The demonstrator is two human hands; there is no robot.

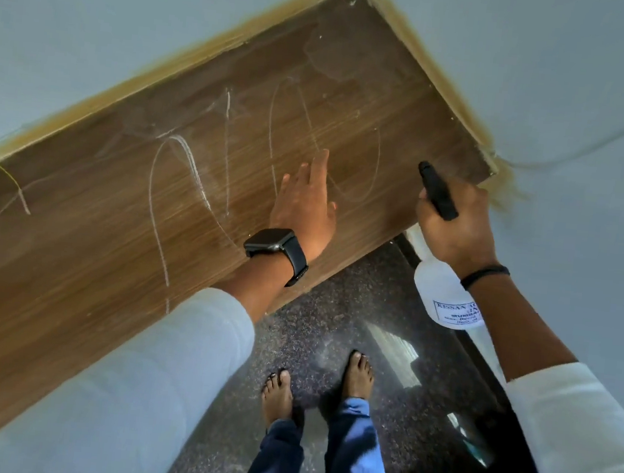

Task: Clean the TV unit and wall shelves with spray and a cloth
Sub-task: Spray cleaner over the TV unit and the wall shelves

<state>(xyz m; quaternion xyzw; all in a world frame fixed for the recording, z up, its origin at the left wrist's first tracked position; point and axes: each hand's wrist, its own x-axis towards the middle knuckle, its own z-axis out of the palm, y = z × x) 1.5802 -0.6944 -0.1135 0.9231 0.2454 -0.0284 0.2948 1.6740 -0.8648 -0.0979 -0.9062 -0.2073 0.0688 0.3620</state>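
A brown wood-grain shelf [124,187] juts from the pale wall, its top marked with white streaks and dusty smears. My left hand [306,201], with a black watch at the wrist, lies over the shelf near its front edge with straight fingers and holds nothing. My right hand [457,219] grips the black trigger head of a white spray bottle [446,295] at the shelf's right corner, nozzle pointing towards the shelf top. No cloth is in view.
The pale wall [547,68] bounds the shelf at the back and right. Below lies a dark speckled floor [333,314] with my bare feet [356,374] on it. A dark skirting strip runs along the right wall.
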